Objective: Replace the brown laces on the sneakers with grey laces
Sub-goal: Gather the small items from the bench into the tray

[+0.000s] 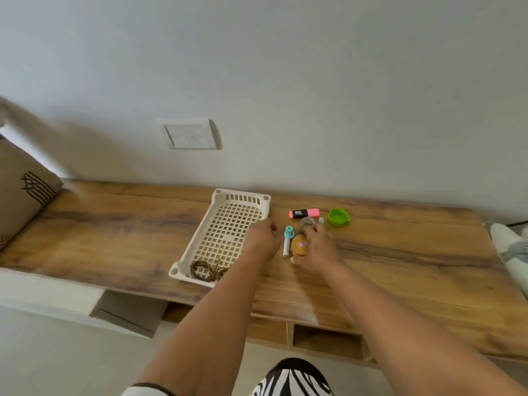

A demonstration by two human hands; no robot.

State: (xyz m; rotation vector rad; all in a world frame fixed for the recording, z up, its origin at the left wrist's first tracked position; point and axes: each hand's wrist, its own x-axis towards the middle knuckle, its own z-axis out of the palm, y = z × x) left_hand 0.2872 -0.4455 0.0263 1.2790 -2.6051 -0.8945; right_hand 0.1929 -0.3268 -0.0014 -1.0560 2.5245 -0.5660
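Note:
Brown laces (207, 270) lie coiled in the near corner of a white perforated basket (200, 238) on the wooden table. My left hand (261, 241) is at the basket's right rim, fingers curled over its edge. My right hand (315, 250) reaches over a cluster of small items, palm down with the thumb spread. Its fingertips touch a small grey bundle (307, 222), possibly the grey laces. A white and grey sneaker (510, 248) shows partly at the table's right end.
Beside the basket lie a pink highlighter (304, 213), a green lid (338, 217), a teal-capped white tube (288, 240) and a brown oval object (298, 245). The wall runs behind the table (114, 224). A patterned cushion (23, 192) sits at far left.

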